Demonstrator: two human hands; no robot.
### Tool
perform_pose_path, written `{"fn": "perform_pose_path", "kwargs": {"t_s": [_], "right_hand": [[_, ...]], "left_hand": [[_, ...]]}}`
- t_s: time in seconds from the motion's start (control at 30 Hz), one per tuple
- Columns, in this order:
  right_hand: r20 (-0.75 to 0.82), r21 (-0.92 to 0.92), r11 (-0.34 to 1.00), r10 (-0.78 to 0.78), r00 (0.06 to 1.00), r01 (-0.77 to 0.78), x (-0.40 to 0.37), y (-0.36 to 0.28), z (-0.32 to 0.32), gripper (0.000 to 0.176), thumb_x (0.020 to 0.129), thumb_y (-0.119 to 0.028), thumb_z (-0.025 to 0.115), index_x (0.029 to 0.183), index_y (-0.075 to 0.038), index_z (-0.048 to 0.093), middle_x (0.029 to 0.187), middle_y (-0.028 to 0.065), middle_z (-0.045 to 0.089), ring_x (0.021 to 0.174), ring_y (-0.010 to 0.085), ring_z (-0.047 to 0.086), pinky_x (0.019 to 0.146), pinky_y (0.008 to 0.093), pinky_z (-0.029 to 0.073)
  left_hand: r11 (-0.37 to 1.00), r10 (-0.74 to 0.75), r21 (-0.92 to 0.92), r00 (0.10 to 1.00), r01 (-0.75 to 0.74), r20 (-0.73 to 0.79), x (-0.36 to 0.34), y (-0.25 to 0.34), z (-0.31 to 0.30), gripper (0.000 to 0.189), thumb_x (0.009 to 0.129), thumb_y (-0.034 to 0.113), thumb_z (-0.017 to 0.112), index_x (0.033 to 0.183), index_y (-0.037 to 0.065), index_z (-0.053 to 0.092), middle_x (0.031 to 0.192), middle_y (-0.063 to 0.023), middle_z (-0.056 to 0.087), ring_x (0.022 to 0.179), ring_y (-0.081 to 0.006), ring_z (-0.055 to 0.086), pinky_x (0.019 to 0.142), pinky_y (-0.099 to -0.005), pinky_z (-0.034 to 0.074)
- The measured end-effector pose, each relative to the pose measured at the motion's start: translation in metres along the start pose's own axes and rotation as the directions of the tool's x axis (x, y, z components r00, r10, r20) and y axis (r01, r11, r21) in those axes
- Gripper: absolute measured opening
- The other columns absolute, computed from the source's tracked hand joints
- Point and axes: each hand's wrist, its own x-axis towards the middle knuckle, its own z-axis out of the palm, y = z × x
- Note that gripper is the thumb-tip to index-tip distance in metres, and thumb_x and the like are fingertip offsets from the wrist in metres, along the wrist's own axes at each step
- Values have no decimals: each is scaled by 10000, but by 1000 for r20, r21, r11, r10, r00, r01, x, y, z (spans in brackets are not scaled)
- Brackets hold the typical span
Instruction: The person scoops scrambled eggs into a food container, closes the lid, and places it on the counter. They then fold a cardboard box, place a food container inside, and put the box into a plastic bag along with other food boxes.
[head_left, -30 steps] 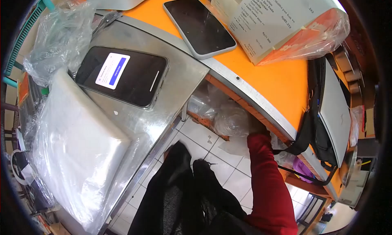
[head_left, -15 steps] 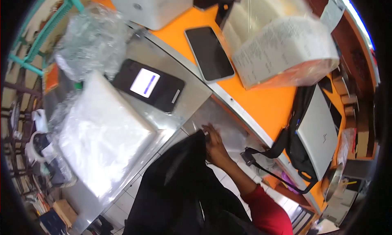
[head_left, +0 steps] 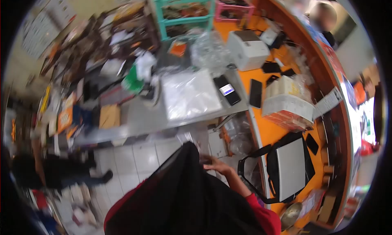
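My right hand [head_left: 218, 166] is in front of my body, just right of the black cloth [head_left: 183, 190] that hangs down over my front. Its fingers are bent and point left, partly hidden at the tips; what lies between them is too blurred to make out. A shiny piece of clear plastic [head_left: 185, 139] shows just beyond the cloth, close to that hand. The cloth hides my left hand. Farther forward, a stack of clear plastic bags [head_left: 190, 96] lies on the metal table, beside a black phone [head_left: 228, 90] with a lit screen.
The metal table [head_left: 141, 112] also bears papers and a brown box [head_left: 109, 115]. On the orange counter [head_left: 255, 122] are a dark phone [head_left: 255, 93], a wrapped stack [head_left: 288, 108], a silver laptop [head_left: 290, 167] on a black bag and a white printer [head_left: 248, 51]. A person [head_left: 53, 169] stands at left.
My view has lifted and turned, so the tables appear farther off and more of the room shows. My right hand stays beside the black cloth, its fingertips now less visible.
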Motion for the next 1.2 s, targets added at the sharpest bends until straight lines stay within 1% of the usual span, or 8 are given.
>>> {"fn": "perform_pose_path", "kwargs": {"t_s": [0.3,0.37,0.4,0.5,0.9,1.07,1.13,1.2], "right_hand": [[-329,-237,941,-313,891,242,74,-52,24,160,847,-139,624,721,-41,620,575,-19,515,470,69,484,430,218,376],[-137,-390,875,-364,921,288,75,-77,43,194,829,-165,667,737,4,639,547,4,533,447,87,479,422,239,368],[-57,-386,872,-347,936,300,76,-81,54,187,811,-157,683,734,7,638,548,4,533,451,82,478,420,238,367],[137,-401,845,-328,935,355,80,-61,100,181,760,-135,726,715,10,627,555,3,535,460,68,469,417,232,361],[367,-384,915,30,930,122,53,-69,134,165,706,-86,748,658,-42,597,601,-3,533,554,56,455,486,233,345],[61,-845,189,-896,440,501,56,-123,91,99,750,-73,697,769,-11,621,760,49,594,668,124,517,592,271,437],[229,-810,-67,-951,209,582,39,-137,126,113,764,-67,677,808,-2,596,909,80,560,794,93,498,637,258,447],[121,-561,586,-641,758,585,66,-101,130,261,743,-93,697,967,-22,581,991,103,522,893,112,495,725,262,452]], "left_hand": [[962,210,-181,978,-206,2,-132,-7,-133,564,734,69,650,1278,47,505,1327,-151,475,1204,-218,465,1018,-339,332],[545,257,489,420,681,-871,-169,-24,-138,447,619,58,687,1056,6,609,989,-146,644,888,-221,604,798,-347,472],[722,624,586,21,366,-781,-171,-30,-137,369,711,243,704,985,9,622,905,-132,651,873,-231,603,783,-373,479],[938,117,-202,806,-282,-580,-178,71,-36,616,837,562,540,1024,-20,619,979,-120,638,923,-172,600,748,-325,492],[890,410,-57,851,-451,-329,-206,51,-13,161,795,46,598,643,15,553,546,-4,507,516,-113,517,482,-220,406],[765,561,607,-242,-215,-792,-262,19,-55,121,791,87,537,904,45,548,901,-55,561,787,-168,565,653,-286,482],[735,297,334,-162,-590,-941,-238,-3,-61,246,858,195,499,1068,69,516,1062,-53,544,907,-176,553,714,-294,451],[573,102,-304,435,-761,-895,-194,3,-37,301,884,184,505,1162,84,448,1090,-61,497,1032,-191,502,904,-432,433]]}}
